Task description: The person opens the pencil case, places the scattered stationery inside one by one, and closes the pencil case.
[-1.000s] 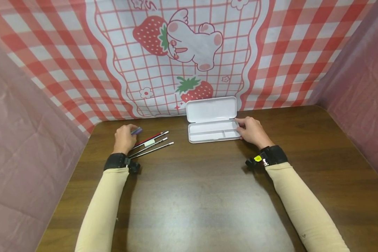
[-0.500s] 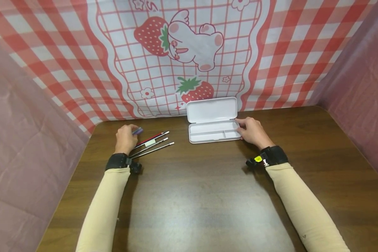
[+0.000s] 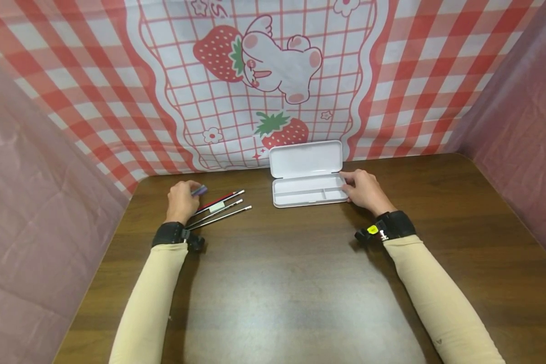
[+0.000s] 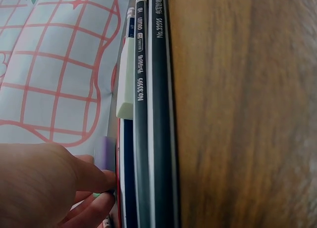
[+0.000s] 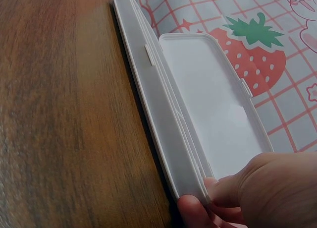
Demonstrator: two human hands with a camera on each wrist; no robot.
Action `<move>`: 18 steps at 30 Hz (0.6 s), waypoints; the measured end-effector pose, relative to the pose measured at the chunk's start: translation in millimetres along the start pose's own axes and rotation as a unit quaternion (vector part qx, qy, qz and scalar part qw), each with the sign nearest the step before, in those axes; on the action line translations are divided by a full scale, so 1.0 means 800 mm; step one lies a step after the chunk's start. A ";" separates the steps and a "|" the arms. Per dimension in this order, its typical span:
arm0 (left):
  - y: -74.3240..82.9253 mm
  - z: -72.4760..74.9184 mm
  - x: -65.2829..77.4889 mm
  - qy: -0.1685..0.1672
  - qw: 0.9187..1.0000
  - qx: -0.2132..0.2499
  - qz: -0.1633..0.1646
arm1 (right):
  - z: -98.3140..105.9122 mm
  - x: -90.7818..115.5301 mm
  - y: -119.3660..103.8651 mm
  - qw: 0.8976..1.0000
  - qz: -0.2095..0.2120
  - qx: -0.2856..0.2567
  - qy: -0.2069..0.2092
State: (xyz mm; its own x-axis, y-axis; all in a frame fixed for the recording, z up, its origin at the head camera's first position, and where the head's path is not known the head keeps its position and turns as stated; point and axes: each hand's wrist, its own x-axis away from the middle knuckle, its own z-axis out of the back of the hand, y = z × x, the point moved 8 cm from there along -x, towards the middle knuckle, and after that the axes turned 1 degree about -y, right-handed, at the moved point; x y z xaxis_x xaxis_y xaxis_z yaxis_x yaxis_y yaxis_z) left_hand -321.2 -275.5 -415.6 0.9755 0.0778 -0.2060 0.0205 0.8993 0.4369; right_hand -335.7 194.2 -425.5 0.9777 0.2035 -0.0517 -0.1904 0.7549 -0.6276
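Note:
My left hand (image 3: 182, 199) is at the left of the table, thumb and fingers pinching a small purple rounded stick (image 4: 103, 152), mostly hidden by the fingers. Beside that hand several pencils (image 3: 220, 216) lie fanned out, their white eraser ends pointing right. A pale green block eraser (image 4: 126, 84) rests among them. An open white pencil case (image 3: 300, 198) stands near the back wall, lid raised, with divided compartments inside. My right hand (image 3: 365, 189) grips its right end, the thumb (image 5: 220, 191) over the rim and fingers against the outer wall.
A red-and-white checked cloth (image 3: 418, 76) with strawberry prints hangs right behind the case. Pink curtains (image 3: 518, 151) close off both sides. The wooden table (image 3: 282, 283) spreads out in front of the case and pencils.

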 end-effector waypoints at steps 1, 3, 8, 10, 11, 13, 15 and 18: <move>0.000 0.000 0.000 -0.001 1.000 0.001 0.000 | 0.000 0.000 0.000 1.000 0.000 0.000 0.000; 0.000 0.002 -0.001 -0.003 1.000 0.001 0.000 | 0.000 0.000 0.000 1.000 -0.001 0.000 -0.001; 0.005 0.009 -0.004 0.002 1.000 -0.001 -0.007 | 0.000 -0.001 -0.001 1.000 0.003 0.001 0.001; 0.008 0.014 -0.006 0.007 1.000 0.001 -0.009 | 0.000 -0.001 -0.002 1.000 0.005 0.002 0.003; 0.008 0.017 -0.007 0.009 1.000 0.002 -0.009 | 0.000 -0.001 -0.002 1.000 0.005 0.002 0.003; 0.009 0.021 -0.008 0.014 1.000 0.004 -0.007 | 0.001 -0.001 -0.002 1.000 0.006 0.003 0.005; 0.011 0.025 -0.009 0.018 1.000 0.003 -0.008 | 0.001 0.000 -0.001 1.000 0.006 0.003 0.005; 0.013 0.031 -0.011 0.023 1.000 0.004 -0.008 | 0.001 0.000 -0.001 1.000 0.005 0.004 0.003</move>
State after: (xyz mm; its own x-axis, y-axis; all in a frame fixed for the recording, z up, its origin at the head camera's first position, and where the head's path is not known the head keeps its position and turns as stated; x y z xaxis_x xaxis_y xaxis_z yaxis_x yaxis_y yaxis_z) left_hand -324.4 -277.5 -387.3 0.9637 0.0844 -0.2534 0.0374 0.8968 0.4409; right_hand -335.4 193.8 -424.6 0.9765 0.2063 -0.0629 -0.2001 0.7581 -0.6207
